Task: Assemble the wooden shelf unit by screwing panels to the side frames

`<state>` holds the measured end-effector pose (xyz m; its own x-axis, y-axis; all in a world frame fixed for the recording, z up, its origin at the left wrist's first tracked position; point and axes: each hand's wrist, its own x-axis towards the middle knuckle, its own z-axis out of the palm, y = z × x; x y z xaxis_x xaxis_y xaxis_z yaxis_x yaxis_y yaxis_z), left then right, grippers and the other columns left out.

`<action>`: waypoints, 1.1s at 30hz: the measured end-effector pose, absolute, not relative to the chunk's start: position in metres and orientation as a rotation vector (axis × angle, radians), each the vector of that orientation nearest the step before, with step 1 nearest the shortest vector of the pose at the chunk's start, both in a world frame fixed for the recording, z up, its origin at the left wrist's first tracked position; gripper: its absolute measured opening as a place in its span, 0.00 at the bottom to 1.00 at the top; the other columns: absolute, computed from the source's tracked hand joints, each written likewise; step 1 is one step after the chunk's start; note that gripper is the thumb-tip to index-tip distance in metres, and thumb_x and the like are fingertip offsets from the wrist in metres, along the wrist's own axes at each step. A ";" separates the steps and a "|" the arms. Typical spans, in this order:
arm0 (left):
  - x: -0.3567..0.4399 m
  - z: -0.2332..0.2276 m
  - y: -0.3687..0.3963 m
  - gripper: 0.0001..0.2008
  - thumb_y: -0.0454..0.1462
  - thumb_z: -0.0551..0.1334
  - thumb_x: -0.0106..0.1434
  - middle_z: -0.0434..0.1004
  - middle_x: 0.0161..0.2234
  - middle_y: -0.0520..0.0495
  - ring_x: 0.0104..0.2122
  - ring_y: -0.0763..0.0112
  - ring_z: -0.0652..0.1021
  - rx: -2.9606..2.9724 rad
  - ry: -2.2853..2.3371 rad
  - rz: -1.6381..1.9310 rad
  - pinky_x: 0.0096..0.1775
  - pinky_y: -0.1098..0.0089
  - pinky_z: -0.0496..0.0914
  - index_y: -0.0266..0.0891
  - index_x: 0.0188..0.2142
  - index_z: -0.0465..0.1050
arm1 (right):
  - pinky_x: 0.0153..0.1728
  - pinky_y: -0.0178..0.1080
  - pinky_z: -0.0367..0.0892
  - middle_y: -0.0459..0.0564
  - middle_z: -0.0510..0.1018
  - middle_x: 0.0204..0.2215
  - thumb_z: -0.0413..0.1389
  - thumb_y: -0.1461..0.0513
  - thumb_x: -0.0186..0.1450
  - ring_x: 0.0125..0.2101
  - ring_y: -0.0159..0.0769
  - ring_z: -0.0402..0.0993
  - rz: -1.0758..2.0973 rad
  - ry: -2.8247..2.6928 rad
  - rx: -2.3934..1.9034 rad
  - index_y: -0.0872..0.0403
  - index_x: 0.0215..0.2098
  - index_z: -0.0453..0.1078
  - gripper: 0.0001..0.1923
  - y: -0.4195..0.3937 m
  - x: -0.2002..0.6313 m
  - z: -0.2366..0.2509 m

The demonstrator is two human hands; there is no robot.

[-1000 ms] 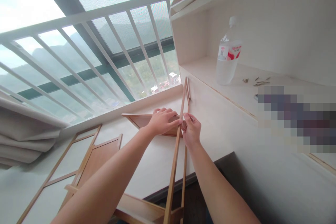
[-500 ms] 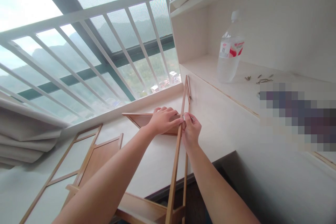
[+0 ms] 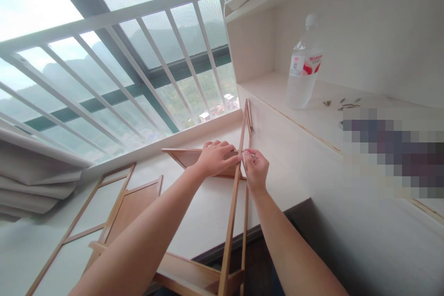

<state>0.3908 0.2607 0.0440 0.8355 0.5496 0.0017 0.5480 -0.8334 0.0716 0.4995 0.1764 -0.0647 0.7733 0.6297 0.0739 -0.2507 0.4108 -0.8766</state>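
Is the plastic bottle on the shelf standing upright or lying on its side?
Upright. The bottle stands on its base on the shelf, white cap on top.

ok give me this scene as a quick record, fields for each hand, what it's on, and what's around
left hand: pressed flat on the wooden panel, fingertips at the upright frame
right hand: pinching a small metal piece against the upright frame
surface: white desk by the window railing
lying nearby: slatted frame flat on the desk
shelf: water bottle and loose screws
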 end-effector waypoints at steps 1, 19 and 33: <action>0.391 0.044 0.261 0.28 0.62 0.47 0.71 0.79 0.49 0.47 0.51 0.53 0.75 2.944 0.882 0.038 0.56 0.50 0.61 0.49 0.46 0.76 | 0.18 0.33 0.48 0.36 0.59 0.15 0.64 0.47 0.62 0.18 0.27 0.50 0.578 -0.437 -1.015 0.55 0.35 0.76 0.19 0.176 0.501 -0.064; 0.391 0.043 0.263 0.27 0.61 0.47 0.71 0.79 0.49 0.48 0.50 0.54 0.75 2.950 0.875 0.025 0.54 0.51 0.62 0.49 0.46 0.76 | 0.18 0.33 0.50 0.37 0.60 0.14 0.68 0.46 0.57 0.17 0.27 0.53 0.678 -0.468 -0.956 0.56 0.37 0.81 0.22 0.170 0.511 -0.068; 0.392 0.044 0.262 0.30 0.64 0.47 0.69 0.79 0.50 0.47 0.51 0.53 0.75 2.936 0.885 0.015 0.55 0.51 0.61 0.50 0.46 0.76 | 0.22 0.34 0.59 0.44 0.73 0.18 0.68 0.50 0.59 0.22 0.33 0.66 0.592 -0.514 -1.030 0.55 0.36 0.82 0.17 0.175 0.516 -0.067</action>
<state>0.3920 0.2618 0.0445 0.8337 0.5520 -0.0123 0.5513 -0.8310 0.0747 0.5159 0.1753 -0.0669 0.7332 0.6698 0.1175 -0.2102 0.3876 -0.8975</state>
